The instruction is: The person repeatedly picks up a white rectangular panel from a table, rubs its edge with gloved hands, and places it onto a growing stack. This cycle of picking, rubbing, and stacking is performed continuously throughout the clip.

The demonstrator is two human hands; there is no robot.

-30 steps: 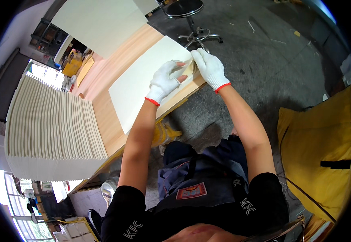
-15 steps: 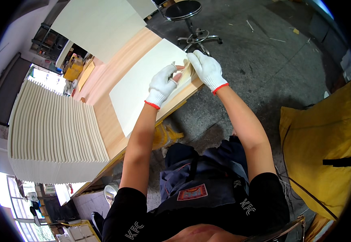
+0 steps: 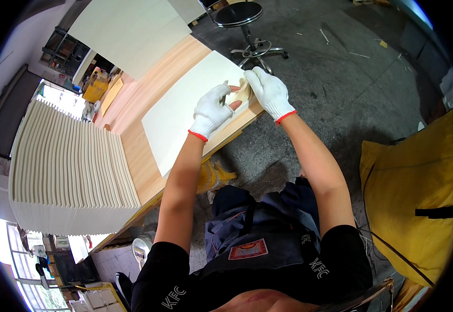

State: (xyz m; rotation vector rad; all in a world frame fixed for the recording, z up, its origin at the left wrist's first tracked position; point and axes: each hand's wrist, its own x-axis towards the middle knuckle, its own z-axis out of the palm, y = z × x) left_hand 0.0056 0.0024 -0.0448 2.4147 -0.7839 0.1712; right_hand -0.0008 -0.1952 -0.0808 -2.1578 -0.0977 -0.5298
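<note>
A white sheet (image 3: 182, 114) lies flat at the near edge of the pale wood-grain table (image 3: 135, 151). My left hand (image 3: 211, 109) rests over its right part in a white knit glove with bare thumb and index tips. Those two fingers are spread apart, with nothing visible between them. Beyond the fingertips, a cream-coloured curled piece (image 3: 244, 93) stands up at the sheet's right end. My right hand (image 3: 269, 93), gloved too, has its fingers bent round the outer side of that curl. Its fingertips are partly hidden. Whether the curl belongs to the sheet cannot be made out.
A tall stack of white boards (image 3: 70, 171) stands on the table at left. Another large pale sheet (image 3: 133, 36) covers its far end. A black round stool (image 3: 239, 14) is past the table's corner, and a yellow cloth-covered bulk (image 3: 413, 192) stands at right.
Both hands stay at the sheet's right end, nearly in place. My left thumb and index finger have shifted slightly. The whole view has moved a little.
</note>
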